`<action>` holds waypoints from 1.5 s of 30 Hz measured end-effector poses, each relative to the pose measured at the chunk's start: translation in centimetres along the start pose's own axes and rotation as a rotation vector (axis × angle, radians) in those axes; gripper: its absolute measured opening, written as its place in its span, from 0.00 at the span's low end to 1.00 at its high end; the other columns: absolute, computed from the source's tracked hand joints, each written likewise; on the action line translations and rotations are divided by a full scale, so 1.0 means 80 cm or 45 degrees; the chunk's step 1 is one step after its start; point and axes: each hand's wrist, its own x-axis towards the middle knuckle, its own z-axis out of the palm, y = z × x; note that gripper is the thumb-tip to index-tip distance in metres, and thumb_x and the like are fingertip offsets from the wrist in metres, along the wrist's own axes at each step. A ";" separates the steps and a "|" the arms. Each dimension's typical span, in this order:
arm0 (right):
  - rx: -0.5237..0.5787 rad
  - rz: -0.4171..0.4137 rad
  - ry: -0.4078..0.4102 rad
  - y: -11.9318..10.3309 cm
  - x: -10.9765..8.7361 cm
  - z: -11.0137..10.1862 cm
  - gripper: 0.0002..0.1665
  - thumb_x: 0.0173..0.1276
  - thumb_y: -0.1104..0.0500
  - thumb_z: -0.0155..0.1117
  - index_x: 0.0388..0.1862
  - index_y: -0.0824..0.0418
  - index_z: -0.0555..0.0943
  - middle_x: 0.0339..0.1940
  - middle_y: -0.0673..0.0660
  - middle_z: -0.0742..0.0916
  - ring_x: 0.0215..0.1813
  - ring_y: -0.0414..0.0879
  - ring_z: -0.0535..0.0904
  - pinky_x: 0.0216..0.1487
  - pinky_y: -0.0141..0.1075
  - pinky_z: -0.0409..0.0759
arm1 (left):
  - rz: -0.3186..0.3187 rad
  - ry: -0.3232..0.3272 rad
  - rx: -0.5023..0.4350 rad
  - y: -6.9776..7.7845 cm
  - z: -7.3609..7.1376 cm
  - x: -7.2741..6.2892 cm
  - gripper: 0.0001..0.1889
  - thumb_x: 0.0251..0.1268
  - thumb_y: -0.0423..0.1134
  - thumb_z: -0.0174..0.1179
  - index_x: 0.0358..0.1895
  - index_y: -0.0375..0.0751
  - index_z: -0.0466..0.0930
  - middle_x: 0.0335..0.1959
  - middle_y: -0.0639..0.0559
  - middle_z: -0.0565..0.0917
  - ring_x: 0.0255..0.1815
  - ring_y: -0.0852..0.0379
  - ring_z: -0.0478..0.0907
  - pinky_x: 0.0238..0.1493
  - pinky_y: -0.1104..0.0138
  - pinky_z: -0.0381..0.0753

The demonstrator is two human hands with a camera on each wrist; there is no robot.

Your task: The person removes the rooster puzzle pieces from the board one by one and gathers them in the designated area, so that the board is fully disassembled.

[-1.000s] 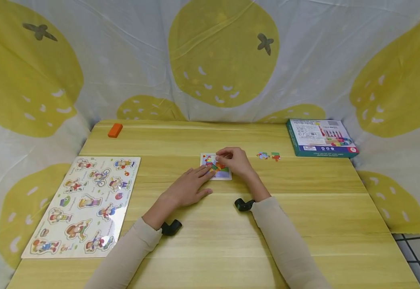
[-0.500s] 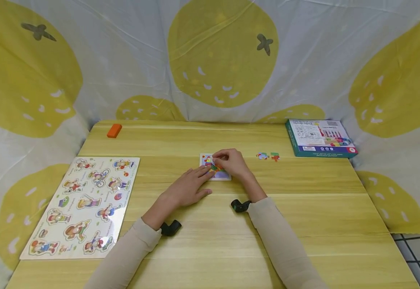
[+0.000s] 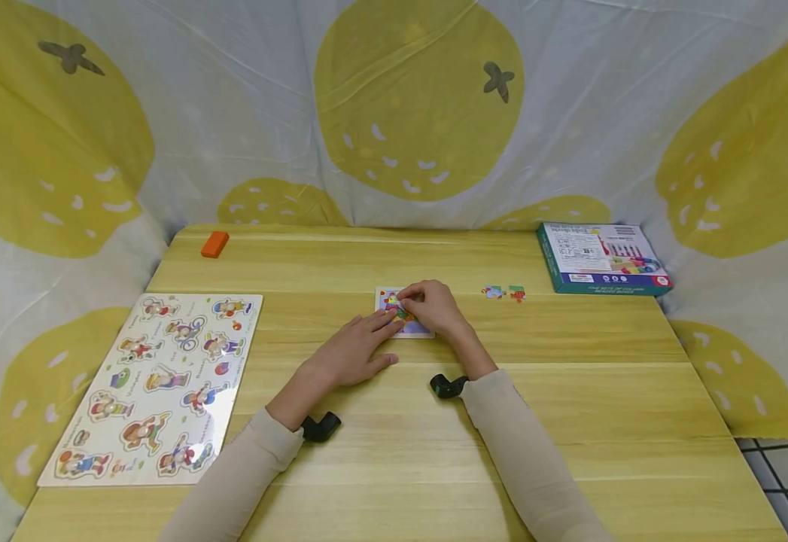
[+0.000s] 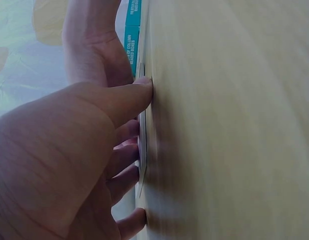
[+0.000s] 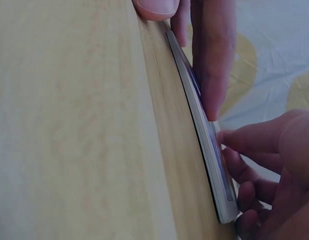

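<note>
Presses straight, slightly parted fingers of the left hand (image 3: pixel 353 354) onto a small picture puzzle (image 3: pixel 415 327), lying right beneath those fingertips. Holds index finger and thumb of the right hand (image 3: pixel 434 305) close together over it; cannot tell if pinching anything. Has two loose puzzle pieces (image 3: pixel 494 292) near, right of the right fingers, and a flat box (image 3: pixel 610 260) farther right.

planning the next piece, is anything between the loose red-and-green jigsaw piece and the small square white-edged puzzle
Yes: the loose pale-blue multicoloured jigsaw piece lies just left of the red-and-green jigsaw piece, then the person's right hand covers the upper right part of the small square puzzle.
</note>
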 end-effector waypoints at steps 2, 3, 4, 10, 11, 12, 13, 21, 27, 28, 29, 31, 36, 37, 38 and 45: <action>-0.012 -0.005 -0.002 -0.001 -0.001 0.000 0.12 0.74 0.61 0.64 0.50 0.58 0.91 0.54 0.58 0.89 0.53 0.52 0.81 0.54 0.45 0.80 | -0.003 -0.003 -0.002 0.000 0.000 0.001 0.36 0.81 0.57 0.51 0.83 0.47 0.55 0.85 0.46 0.56 0.85 0.46 0.53 0.81 0.42 0.56; -0.017 -0.010 -0.001 -0.002 -0.001 0.000 0.12 0.74 0.61 0.63 0.50 0.59 0.91 0.54 0.59 0.88 0.55 0.53 0.81 0.57 0.46 0.80 | -0.002 0.000 -0.004 0.000 0.000 0.001 0.36 0.80 0.57 0.51 0.83 0.47 0.55 0.85 0.46 0.56 0.85 0.45 0.53 0.81 0.42 0.56; -0.022 -0.012 0.001 -0.002 -0.001 0.000 0.12 0.75 0.61 0.63 0.50 0.59 0.91 0.54 0.59 0.88 0.57 0.54 0.81 0.60 0.47 0.79 | -0.001 0.002 -0.006 0.000 0.000 0.001 0.37 0.80 0.57 0.51 0.83 0.46 0.55 0.85 0.46 0.56 0.85 0.45 0.54 0.81 0.42 0.56; -0.014 -0.012 -0.004 -0.003 -0.001 0.000 0.12 0.75 0.62 0.62 0.50 0.59 0.91 0.55 0.60 0.88 0.64 0.57 0.80 0.70 0.51 0.75 | -0.002 0.004 -0.012 -0.002 -0.001 0.002 0.38 0.79 0.58 0.52 0.83 0.44 0.56 0.84 0.47 0.57 0.85 0.45 0.54 0.82 0.44 0.56; -0.009 -0.010 -0.004 -0.004 -0.001 0.001 0.12 0.75 0.62 0.63 0.50 0.59 0.91 0.55 0.59 0.88 0.64 0.56 0.80 0.71 0.51 0.75 | -0.002 0.004 -0.016 -0.002 -0.001 0.002 0.38 0.79 0.58 0.53 0.83 0.44 0.56 0.84 0.47 0.57 0.85 0.45 0.54 0.82 0.44 0.56; 0.001 -0.008 -0.003 -0.004 -0.001 0.001 0.12 0.75 0.62 0.63 0.50 0.59 0.91 0.55 0.59 0.88 0.64 0.56 0.80 0.71 0.51 0.75 | -0.003 0.004 -0.020 -0.002 -0.001 0.002 0.38 0.79 0.58 0.53 0.83 0.44 0.56 0.84 0.47 0.57 0.85 0.46 0.54 0.82 0.44 0.56; 0.012 -0.005 -0.003 -0.003 0.000 0.001 0.12 0.75 0.61 0.64 0.50 0.59 0.91 0.54 0.59 0.88 0.63 0.56 0.80 0.70 0.51 0.75 | -0.003 0.005 -0.021 -0.002 -0.001 0.002 0.38 0.79 0.58 0.53 0.83 0.44 0.56 0.84 0.47 0.57 0.85 0.46 0.54 0.82 0.44 0.56; 0.065 0.006 0.046 -0.006 0.005 0.008 0.09 0.74 0.53 0.68 0.42 0.56 0.91 0.45 0.54 0.90 0.53 0.51 0.83 0.57 0.46 0.81 | 0.004 0.021 -0.022 -0.003 -0.001 0.002 0.37 0.79 0.56 0.53 0.82 0.43 0.57 0.84 0.46 0.58 0.84 0.45 0.55 0.81 0.43 0.57; 0.073 0.046 0.083 -0.012 0.009 0.012 0.07 0.72 0.53 0.70 0.38 0.55 0.90 0.38 0.52 0.90 0.45 0.48 0.83 0.47 0.42 0.79 | 0.015 0.025 -0.010 -0.002 -0.002 0.002 0.37 0.80 0.56 0.53 0.82 0.42 0.58 0.84 0.45 0.59 0.84 0.45 0.55 0.80 0.43 0.58; 0.073 0.051 0.087 -0.012 0.009 0.013 0.07 0.72 0.53 0.70 0.38 0.55 0.90 0.37 0.52 0.90 0.45 0.48 0.83 0.47 0.41 0.79 | 0.013 0.022 -0.012 -0.002 -0.002 0.001 0.37 0.80 0.56 0.53 0.82 0.42 0.58 0.84 0.45 0.58 0.84 0.45 0.55 0.80 0.43 0.58; 0.071 0.053 0.091 -0.012 0.010 0.014 0.07 0.71 0.54 0.70 0.37 0.55 0.90 0.37 0.51 0.90 0.44 0.47 0.83 0.48 0.42 0.80 | 0.013 0.020 -0.012 -0.002 -0.001 0.001 0.37 0.80 0.56 0.53 0.82 0.42 0.57 0.84 0.45 0.58 0.84 0.45 0.55 0.80 0.43 0.58; 0.066 0.046 0.095 -0.012 0.011 0.016 0.06 0.71 0.54 0.71 0.37 0.55 0.89 0.35 0.51 0.90 0.43 0.46 0.84 0.48 0.41 0.81 | 0.011 0.017 -0.013 -0.002 0.000 0.002 0.37 0.80 0.56 0.53 0.82 0.42 0.57 0.84 0.45 0.58 0.84 0.45 0.55 0.81 0.43 0.58; 0.067 0.037 0.084 -0.014 0.013 0.015 0.06 0.70 0.55 0.72 0.38 0.56 0.87 0.34 0.52 0.91 0.40 0.46 0.87 0.44 0.39 0.83 | 0.007 0.019 -0.013 -0.001 0.000 0.001 0.36 0.80 0.56 0.53 0.82 0.43 0.58 0.84 0.46 0.58 0.84 0.45 0.55 0.80 0.43 0.58; 0.072 0.040 0.077 -0.014 0.014 0.015 0.06 0.70 0.55 0.72 0.39 0.56 0.87 0.35 0.53 0.91 0.40 0.45 0.87 0.43 0.39 0.83 | 0.006 0.020 -0.013 0.000 0.000 0.001 0.36 0.80 0.56 0.53 0.82 0.43 0.58 0.84 0.46 0.58 0.84 0.45 0.55 0.80 0.42 0.58; 0.083 0.045 0.069 -0.014 0.014 0.014 0.07 0.70 0.55 0.72 0.40 0.57 0.86 0.36 0.53 0.92 0.41 0.45 0.87 0.43 0.38 0.83 | 0.005 0.020 -0.011 0.000 0.000 0.001 0.36 0.80 0.56 0.53 0.82 0.43 0.58 0.84 0.46 0.58 0.84 0.46 0.55 0.80 0.42 0.58; 0.123 0.020 0.027 -0.012 0.018 0.014 0.12 0.72 0.56 0.70 0.53 0.55 0.86 0.41 0.55 0.93 0.44 0.47 0.89 0.46 0.41 0.85 | 0.007 0.021 -0.005 0.001 -0.002 0.000 0.36 0.79 0.56 0.54 0.82 0.42 0.58 0.84 0.46 0.58 0.84 0.45 0.55 0.80 0.42 0.59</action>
